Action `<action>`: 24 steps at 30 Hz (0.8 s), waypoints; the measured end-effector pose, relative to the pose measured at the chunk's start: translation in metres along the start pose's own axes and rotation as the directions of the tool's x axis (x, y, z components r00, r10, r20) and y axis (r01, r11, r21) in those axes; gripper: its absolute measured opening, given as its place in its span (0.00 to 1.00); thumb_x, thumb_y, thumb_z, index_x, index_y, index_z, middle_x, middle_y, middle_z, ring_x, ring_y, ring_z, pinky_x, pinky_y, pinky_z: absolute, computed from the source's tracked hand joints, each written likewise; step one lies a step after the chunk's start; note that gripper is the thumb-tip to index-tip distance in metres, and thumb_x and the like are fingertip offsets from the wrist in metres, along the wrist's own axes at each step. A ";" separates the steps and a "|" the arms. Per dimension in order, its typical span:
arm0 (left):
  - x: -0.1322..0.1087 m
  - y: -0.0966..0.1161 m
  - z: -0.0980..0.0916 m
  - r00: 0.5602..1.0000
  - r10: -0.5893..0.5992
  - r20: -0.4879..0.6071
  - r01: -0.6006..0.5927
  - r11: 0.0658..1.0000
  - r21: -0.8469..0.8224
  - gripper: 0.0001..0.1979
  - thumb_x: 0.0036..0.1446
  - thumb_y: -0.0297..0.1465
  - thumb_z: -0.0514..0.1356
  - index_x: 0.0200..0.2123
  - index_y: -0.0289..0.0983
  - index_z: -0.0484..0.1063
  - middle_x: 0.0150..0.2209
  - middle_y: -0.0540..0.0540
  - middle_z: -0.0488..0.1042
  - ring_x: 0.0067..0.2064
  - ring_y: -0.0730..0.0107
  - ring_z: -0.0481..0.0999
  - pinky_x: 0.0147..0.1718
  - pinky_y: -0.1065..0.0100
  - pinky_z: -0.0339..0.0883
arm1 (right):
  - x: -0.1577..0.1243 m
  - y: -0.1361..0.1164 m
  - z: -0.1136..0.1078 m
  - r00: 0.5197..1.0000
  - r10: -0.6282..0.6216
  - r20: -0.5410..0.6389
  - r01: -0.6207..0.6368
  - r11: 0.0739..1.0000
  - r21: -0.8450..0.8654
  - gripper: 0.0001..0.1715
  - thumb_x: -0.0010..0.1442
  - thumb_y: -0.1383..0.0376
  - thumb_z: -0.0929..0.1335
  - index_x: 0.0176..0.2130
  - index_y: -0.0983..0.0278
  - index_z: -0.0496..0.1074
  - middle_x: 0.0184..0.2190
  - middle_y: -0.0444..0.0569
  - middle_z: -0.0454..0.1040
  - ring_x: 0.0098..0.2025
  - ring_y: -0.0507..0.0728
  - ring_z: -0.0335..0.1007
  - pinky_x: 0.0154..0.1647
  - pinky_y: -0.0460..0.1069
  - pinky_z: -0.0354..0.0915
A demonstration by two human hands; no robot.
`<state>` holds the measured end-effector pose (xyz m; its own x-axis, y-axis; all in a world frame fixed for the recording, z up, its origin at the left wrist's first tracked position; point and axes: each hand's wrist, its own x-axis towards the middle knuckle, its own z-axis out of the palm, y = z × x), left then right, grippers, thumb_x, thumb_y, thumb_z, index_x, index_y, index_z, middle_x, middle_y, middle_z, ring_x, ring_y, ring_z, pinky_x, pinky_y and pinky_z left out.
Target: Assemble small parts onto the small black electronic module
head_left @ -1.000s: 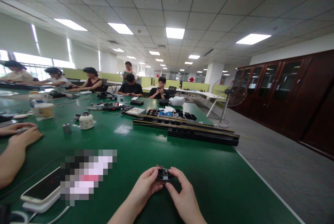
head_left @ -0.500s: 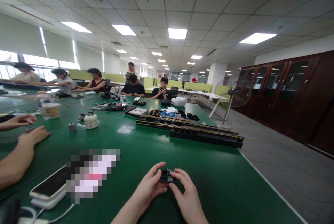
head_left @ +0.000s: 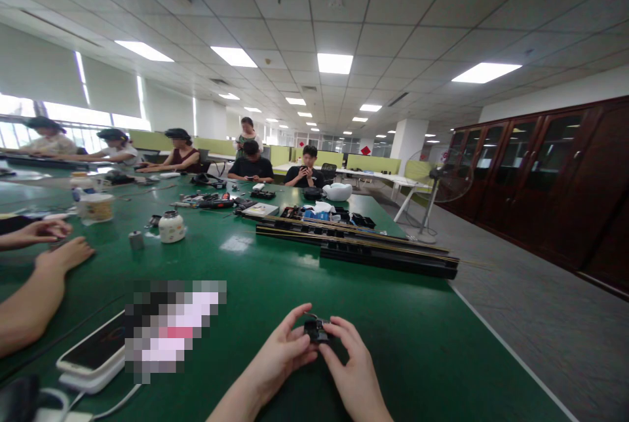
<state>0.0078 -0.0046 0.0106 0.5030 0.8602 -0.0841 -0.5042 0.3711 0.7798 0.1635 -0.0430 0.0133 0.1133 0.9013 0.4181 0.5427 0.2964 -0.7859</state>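
Note:
A small black device [head_left: 317, 329], like an opened plastic housing with inner parts showing, is held between both hands over the green table [head_left: 236, 356]. My left hand [head_left: 285, 346] grips its left side, thumb on the near edge and index finger raised at the top. A thin wire seems to show by that fingertip. On the right side, my right hand [head_left: 346, 350] pinches it with thumb below and fingers above. The exact kind of device is too small to make out.
Left of my hands lies a phone [head_left: 95, 346] with white cables, beside a blurred-out patch. A co-worker's hands [head_left: 61, 248] rest farther left. Ahead stand a white jar [head_left: 171, 227], a grey metal cylinder [head_left: 136, 240], and long black rails [head_left: 388, 259] with thin brass-coloured rods.
My left thumb has shifted slightly down and right along the device, and more of its dark inside shows. The co-worker's far hand has moved closer to their near hand.

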 end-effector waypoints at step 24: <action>0.001 0.001 -0.001 1.000 -0.006 -0.013 0.006 1.000 0.025 0.34 0.40 0.27 0.69 0.52 0.42 0.61 0.42 0.42 0.75 0.35 0.68 0.76 0.38 0.67 0.66 | -0.001 0.000 0.000 0.998 -0.047 -0.050 0.047 0.999 0.016 0.11 0.52 0.64 0.67 0.37 0.59 0.75 0.45 0.52 0.71 0.48 0.59 0.68 0.52 0.54 0.63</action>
<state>0.0074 -0.0032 0.0104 0.4968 0.8625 -0.0964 -0.4834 0.3672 0.7947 0.1633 -0.0440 0.0133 0.1291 0.8697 0.4764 0.5342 0.3438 -0.7723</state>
